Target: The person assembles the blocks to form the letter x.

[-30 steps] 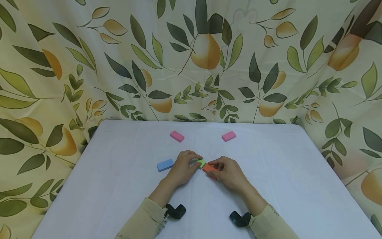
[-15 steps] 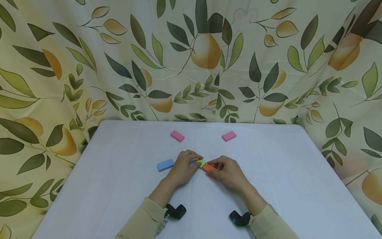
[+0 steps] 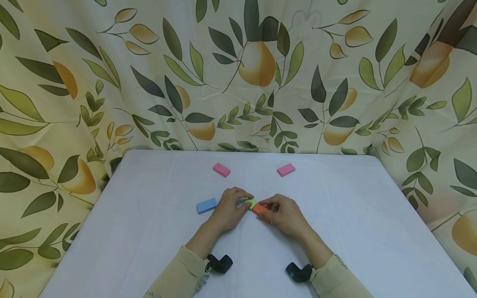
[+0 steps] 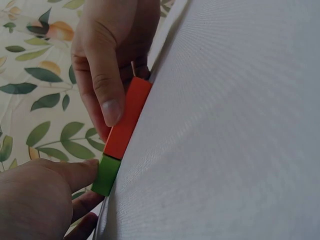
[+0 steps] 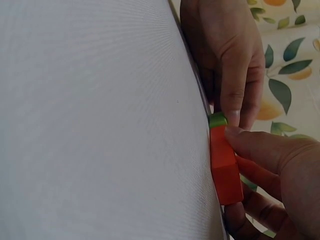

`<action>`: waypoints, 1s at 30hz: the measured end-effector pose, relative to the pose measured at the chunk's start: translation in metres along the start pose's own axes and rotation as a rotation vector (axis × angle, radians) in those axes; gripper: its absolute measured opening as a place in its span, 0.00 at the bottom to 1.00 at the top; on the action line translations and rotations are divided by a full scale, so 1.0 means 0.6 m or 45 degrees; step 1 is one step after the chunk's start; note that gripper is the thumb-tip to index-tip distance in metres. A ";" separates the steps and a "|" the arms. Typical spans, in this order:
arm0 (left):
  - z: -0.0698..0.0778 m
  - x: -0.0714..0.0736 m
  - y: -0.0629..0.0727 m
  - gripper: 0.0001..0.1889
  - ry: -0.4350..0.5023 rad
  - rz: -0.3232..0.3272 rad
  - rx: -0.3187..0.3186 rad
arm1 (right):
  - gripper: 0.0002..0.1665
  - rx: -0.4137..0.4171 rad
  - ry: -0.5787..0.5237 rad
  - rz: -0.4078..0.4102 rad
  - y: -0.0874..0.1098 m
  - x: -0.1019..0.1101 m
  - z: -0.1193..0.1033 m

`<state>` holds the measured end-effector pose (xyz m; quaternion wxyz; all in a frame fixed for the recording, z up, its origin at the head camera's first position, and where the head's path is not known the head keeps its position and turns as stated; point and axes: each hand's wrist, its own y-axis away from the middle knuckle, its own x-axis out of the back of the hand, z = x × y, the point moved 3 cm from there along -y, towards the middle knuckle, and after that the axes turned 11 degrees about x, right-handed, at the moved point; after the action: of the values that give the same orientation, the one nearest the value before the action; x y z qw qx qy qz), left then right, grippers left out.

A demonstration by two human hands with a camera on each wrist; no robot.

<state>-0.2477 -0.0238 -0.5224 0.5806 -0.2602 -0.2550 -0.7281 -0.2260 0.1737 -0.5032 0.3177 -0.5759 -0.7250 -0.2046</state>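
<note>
My left hand (image 3: pixel 230 210) pinches a green block (image 3: pixel 251 203) between thumb and fingers, at the middle of the white table. Facing it, my right hand (image 3: pixel 286 215) grips an orange rectangular block (image 3: pixel 262 210) by its sides. The two blocks meet end to end, as the left wrist view shows with the green block (image 4: pixel 106 175) against the orange block (image 4: pixel 129 120). In the right wrist view the green block (image 5: pixel 217 119) shows only as a small rounded end beyond the orange block (image 5: pixel 226 167). Fingers cover part of both blocks.
A blue block (image 3: pixel 206 205) lies just left of my left hand. Two pink blocks, one left (image 3: pixel 221 170) and one right (image 3: pixel 285 170), lie toward the far edge of the white-covered table (image 3: pixel 149 231). A leaf-and-fruit patterned curtain (image 3: pixel 231 103) hangs behind.
The orange block has shifted very slightly left, closing up against the green block. The left hand and the other blocks stay where they were.
</note>
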 end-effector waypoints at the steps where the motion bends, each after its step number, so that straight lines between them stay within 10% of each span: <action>1: 0.000 0.000 0.000 0.13 0.000 0.001 0.000 | 0.18 0.000 0.000 0.000 0.000 0.000 0.000; 30: -0.001 -0.003 -0.002 0.12 -0.006 0.019 -0.008 | 0.19 0.026 0.019 -0.004 -0.001 0.000 -0.001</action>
<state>-0.2486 -0.0228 -0.5239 0.5846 -0.2655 -0.2522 -0.7240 -0.2264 0.1735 -0.5027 0.3288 -0.5700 -0.7255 -0.2019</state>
